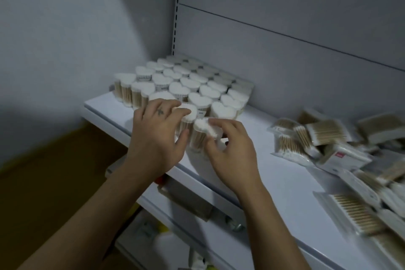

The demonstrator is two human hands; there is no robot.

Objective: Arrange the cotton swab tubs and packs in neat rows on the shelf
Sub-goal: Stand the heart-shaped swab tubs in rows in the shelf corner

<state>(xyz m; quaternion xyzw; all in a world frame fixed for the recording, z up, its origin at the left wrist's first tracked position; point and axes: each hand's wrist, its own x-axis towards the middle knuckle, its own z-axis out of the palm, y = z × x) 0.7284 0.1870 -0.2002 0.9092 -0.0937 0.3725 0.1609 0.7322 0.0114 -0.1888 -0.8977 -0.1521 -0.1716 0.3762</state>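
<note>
Left hand (157, 136) grips a clear plastic tub of wooden-stemmed cotton swabs (186, 117); right hand (230, 151) pinches the neighbouring tub (202, 132), both upright on the smooth white shelf (274, 182).

A small dark finger tattoo (160, 112) marks the left grip (153, 136); both forearms (87, 215) are bare.
</note>
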